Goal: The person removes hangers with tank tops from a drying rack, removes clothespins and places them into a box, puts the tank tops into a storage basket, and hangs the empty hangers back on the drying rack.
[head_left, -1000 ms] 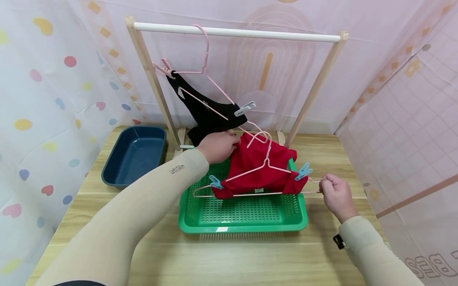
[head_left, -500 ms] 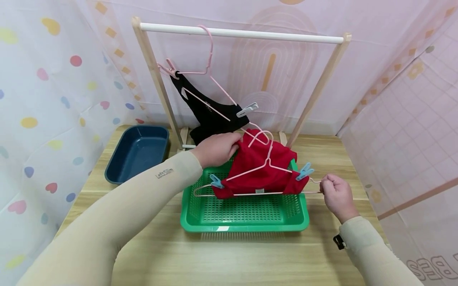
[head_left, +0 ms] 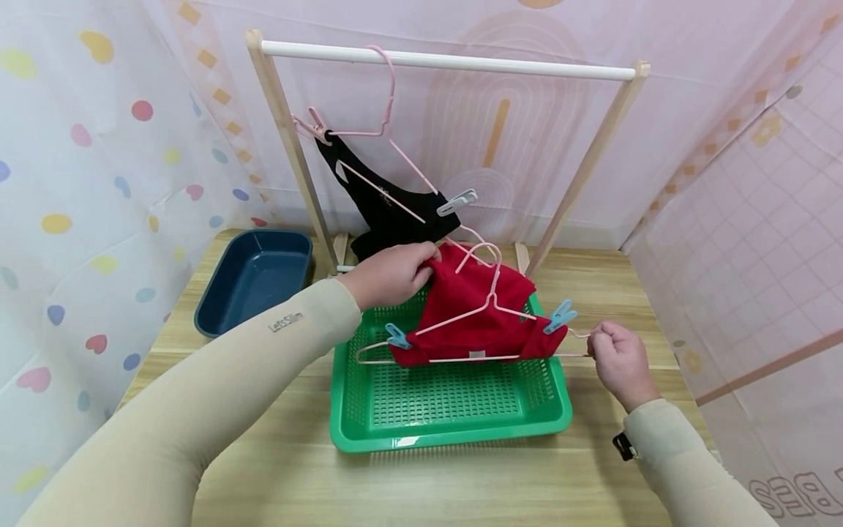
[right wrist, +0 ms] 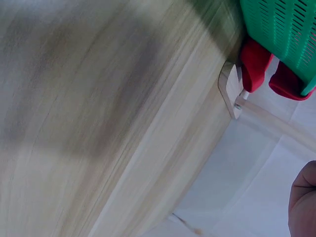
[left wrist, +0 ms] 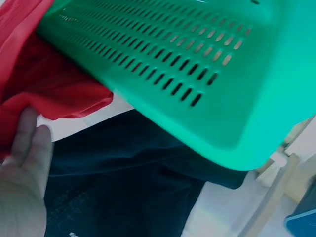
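Note:
A red top [head_left: 470,293] hangs by two light blue clothespins [head_left: 560,316] [head_left: 398,336] on a pale pink hanger [head_left: 461,322], spread over the green basket [head_left: 448,439]. My left hand [head_left: 393,275] pinches the top's far left edge between thumb and fingers, above the basket's back rim. In the left wrist view, red cloth [left wrist: 59,94] lies at those fingertips. My right hand [head_left: 619,364] grips the right end of the hanger, beside the basket. Only part of the right hand [right wrist: 303,202] shows in the right wrist view.
Behind the basket, a black top [head_left: 388,212] hangs slanted on a pink hanger [head_left: 388,88] from the white rail [head_left: 448,60] of a wooden rack. A grey clothespin [head_left: 457,202] holds its right strap. A dark blue tray [head_left: 253,282] sits at the left.
My left hand has shifted slightly left and nearer, drawing the red top's far edge along. The basket's front has come a little toward me. My right hand stays put.

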The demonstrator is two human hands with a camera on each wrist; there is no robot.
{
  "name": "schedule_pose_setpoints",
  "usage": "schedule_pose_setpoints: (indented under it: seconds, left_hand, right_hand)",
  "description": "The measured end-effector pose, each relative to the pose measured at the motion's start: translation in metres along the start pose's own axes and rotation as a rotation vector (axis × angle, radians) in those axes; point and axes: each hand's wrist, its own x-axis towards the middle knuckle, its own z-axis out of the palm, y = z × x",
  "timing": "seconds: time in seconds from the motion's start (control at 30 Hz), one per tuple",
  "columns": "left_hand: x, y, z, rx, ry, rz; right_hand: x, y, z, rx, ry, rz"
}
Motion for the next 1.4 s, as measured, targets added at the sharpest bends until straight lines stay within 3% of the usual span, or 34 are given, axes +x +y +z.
schedule_pose_setpoints:
  seconds: [0.37,0.6,0.93,1.2,1.4]
  left_hand:
    - [-0.003,-0.018,0.010,0.112,-0.171,-0.033]
    - [-0.004,-0.027,0.014,0.164,-0.199,0.019]
    - [-0.001,-0.031,0.017,0.212,-0.211,0.073]
    - [0.003,-0.035,0.019,0.255,-0.220,0.059]
    - [0.007,-0.037,0.023,0.290,-0.209,0.084]
  right_hand:
    - [-0.004,0.006,0.010,0.104,-0.213,-0.011]
    - [-0.002,0.008,0.007,0.047,-0.310,0.078]
    - [0.001,0.011,0.010,-0.073,-0.309,0.071]
    - [0.001,0.012,0.012,-0.087,-0.307,0.049]
    - [0.001,0.011,0.011,-0.089,-0.306,0.060]
